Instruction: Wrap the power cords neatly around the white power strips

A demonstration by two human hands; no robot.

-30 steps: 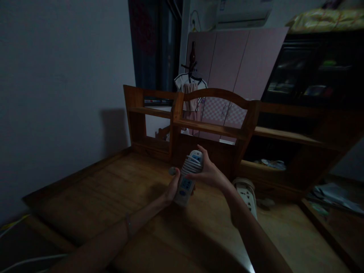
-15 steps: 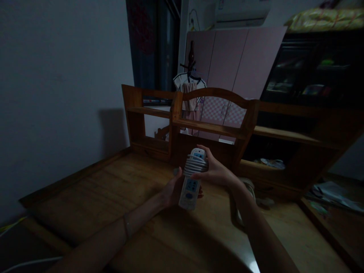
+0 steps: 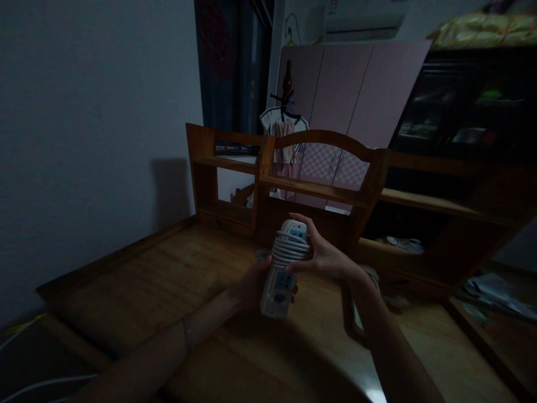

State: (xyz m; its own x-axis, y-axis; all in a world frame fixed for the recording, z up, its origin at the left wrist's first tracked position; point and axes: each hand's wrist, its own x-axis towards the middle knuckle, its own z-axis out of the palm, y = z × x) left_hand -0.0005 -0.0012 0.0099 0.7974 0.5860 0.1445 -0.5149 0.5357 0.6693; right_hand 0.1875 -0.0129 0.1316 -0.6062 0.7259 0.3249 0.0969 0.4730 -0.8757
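Note:
A white power strip with blue socket panels is held up over the wooden desk. Its white cord is wound in several turns around the upper half. My left hand grips the strip from the left and behind, its thumb along the side and fingertips showing at the right edge. From the right, my right hand clasps the strip and the coiled cord, index finger over the top end and thumb across the front. Beyond my right forearm lies another light-coloured strip-like object with a coiled cord, partly hidden.
The wooden desk top has a shelf unit along its back. A wall borders the left. Small items sit in the right shelf compartment. Papers lie at far right. A white cable runs at lower left.
The view has shifted slightly, so the room appears a little further right. The power strip has tilted and come slightly closer. Both hands keep their hold on it.

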